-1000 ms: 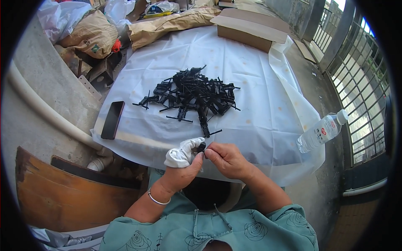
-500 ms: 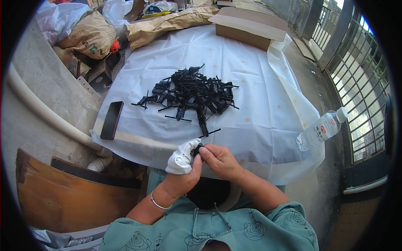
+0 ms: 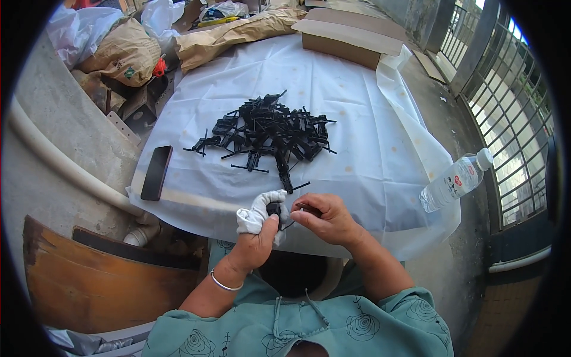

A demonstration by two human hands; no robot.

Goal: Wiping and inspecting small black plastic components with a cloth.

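Observation:
At the near edge of the table, my left hand (image 3: 256, 243) is closed on a small black plastic part (image 3: 273, 209). White cloth (image 3: 250, 220) covers its fingers, while the thumb is bare and presses on the part. Just to the right, my right hand (image 3: 327, 219) has its fingers curled and pinched together. A thin dark piece (image 3: 289, 225) shows between the hands; whether it belongs to the held part I cannot tell. Beyond my hands lies a heap of black plastic parts (image 3: 270, 128) with thin rods sticking out. One of them (image 3: 284, 174) points toward me.
White sheeting (image 3: 369, 172) covers the table. A dark phone (image 3: 157, 173) lies at the left edge, and a clear water bottle (image 3: 455, 181) lies tilted at the right. At the back are an open cardboard box (image 3: 342, 49) and brown paper (image 3: 232, 40). Barred gates stand right.
My right hand has drawn back to the right from the black part, fingers still curled. The left hand has turned slightly, so more of the part and cloth shows.

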